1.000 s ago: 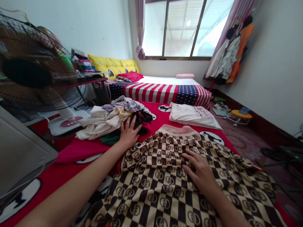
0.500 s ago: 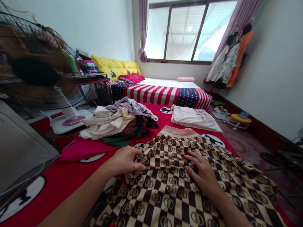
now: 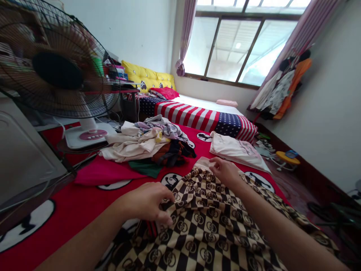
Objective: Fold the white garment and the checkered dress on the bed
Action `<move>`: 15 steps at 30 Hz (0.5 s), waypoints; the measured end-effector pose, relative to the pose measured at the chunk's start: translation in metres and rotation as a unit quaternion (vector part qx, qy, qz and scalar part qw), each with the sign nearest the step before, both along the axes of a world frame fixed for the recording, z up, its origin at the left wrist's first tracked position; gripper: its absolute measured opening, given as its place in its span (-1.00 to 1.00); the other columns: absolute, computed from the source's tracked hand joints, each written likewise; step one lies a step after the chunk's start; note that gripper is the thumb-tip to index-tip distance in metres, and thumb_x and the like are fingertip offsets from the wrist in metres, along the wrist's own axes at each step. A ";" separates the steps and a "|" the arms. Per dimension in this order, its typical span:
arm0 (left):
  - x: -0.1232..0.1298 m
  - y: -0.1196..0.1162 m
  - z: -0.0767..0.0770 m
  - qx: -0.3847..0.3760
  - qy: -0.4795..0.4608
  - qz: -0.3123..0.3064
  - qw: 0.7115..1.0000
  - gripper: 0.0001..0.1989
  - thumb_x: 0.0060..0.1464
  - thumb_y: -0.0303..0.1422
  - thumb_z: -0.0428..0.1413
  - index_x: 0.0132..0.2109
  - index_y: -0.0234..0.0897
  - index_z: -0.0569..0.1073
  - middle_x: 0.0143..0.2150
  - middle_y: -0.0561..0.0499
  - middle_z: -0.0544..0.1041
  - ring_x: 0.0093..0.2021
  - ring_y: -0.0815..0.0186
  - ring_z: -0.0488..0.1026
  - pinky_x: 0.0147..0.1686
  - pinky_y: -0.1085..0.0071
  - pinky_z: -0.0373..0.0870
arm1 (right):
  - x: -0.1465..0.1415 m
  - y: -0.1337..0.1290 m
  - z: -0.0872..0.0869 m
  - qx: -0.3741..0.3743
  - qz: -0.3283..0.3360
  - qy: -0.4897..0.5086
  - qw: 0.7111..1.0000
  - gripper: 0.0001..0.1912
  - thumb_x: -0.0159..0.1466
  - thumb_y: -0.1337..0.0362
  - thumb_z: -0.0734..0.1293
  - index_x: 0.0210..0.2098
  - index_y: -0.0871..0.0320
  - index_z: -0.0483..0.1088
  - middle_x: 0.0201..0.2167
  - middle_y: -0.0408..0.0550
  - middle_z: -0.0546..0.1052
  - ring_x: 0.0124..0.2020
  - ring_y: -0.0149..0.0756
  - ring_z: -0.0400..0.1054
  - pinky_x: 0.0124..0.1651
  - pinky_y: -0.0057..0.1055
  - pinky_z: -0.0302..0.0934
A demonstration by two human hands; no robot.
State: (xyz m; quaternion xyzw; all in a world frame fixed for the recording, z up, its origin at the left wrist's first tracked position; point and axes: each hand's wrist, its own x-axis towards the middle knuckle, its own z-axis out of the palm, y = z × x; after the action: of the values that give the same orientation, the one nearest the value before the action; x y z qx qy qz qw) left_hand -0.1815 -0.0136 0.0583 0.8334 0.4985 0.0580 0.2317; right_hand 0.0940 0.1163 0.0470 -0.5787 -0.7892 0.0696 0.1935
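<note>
A brown and cream checkered garment (image 3: pixel 205 226) with a pale collar (image 3: pixel 202 162) lies spread over the red patterned blanket (image 3: pixel 70 210). My left hand (image 3: pixel 153 202) is at the garment's left edge, thumb and fingers apart, with nothing seen between them. Up at the collar, my right hand (image 3: pixel 224 170) has its fingers curled together against the pale fabric; what they pinch, if anything, is too small to make out. Black and red striped trim shows below my left hand.
A heap of mixed clothes (image 3: pixel 146 141) and a magenta cloth (image 3: pixel 105 171) lie at the left. A folded white shirt (image 3: pixel 237 150) is beyond the garment. A large fan (image 3: pixel 58 71) stands at the left, a flag-patterned bed (image 3: pixel 194 114) behind.
My right hand has moved up from the middle of the garment to its collar, and its fingers have closed. The garment's upper part is more bunched. The view has tilted and shifted.
</note>
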 end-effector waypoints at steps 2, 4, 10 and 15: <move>-0.005 0.000 0.002 -0.015 0.000 0.010 1.000 -0.52 -0.22 -0.07 0.29 -0.09 -0.09 0.56 -0.18 0.03 0.58 -0.18 0.20 0.49 -0.21 0.45 0.33 | -0.020 0.021 -0.012 -0.043 -0.021 0.081 0.996 -0.59 0.15 0.30 0.31 0.01 0.14 0.41 -0.54 -0.15 0.50 -0.49 -0.33 0.39 -0.34 -0.43 0.20; -0.009 0.001 0.003 -0.023 -0.008 0.026 0.999 -0.54 -0.21 -0.08 0.28 -0.10 -0.10 0.55 -0.19 0.03 0.58 -0.21 0.21 0.49 -0.23 0.46 0.32 | -0.033 0.038 -0.027 -0.094 -0.035 0.133 0.986 -0.52 0.08 0.32 0.37 0.02 0.15 0.39 -0.66 -0.24 0.44 -0.63 -0.40 0.31 -0.44 -0.47 0.18; -0.024 0.006 -0.003 -0.010 -0.010 0.067 0.998 -0.56 -0.26 -0.04 0.28 -0.20 -0.14 0.56 -0.30 0.02 0.55 -0.29 0.22 0.46 -0.41 0.48 0.26 | -0.034 0.054 -0.034 -0.156 -0.059 0.225 0.960 -0.91 -0.03 0.39 0.36 -0.62 0.19 0.36 -0.83 -0.25 0.31 -0.77 -0.49 0.17 -0.67 -0.57 0.00; -0.034 0.022 -0.014 -0.025 -0.072 0.099 0.992 -0.88 -0.10 -0.31 0.15 -0.36 -0.20 0.55 -0.47 0.10 0.52 -0.47 0.35 0.40 -0.53 0.50 0.17 | -0.026 0.045 -0.011 -0.136 -0.088 0.382 0.910 -0.92 0.05 0.31 0.32 -0.49 0.17 0.31 -0.68 -0.21 0.42 -0.74 -0.54 0.21 -0.71 -0.62 0.04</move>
State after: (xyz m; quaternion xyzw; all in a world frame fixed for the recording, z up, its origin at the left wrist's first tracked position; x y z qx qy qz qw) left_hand -0.2151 0.0083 0.0446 0.7674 0.5619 0.1283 0.2810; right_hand 0.0678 0.1616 0.0364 -0.5954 -0.5840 0.3750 0.4048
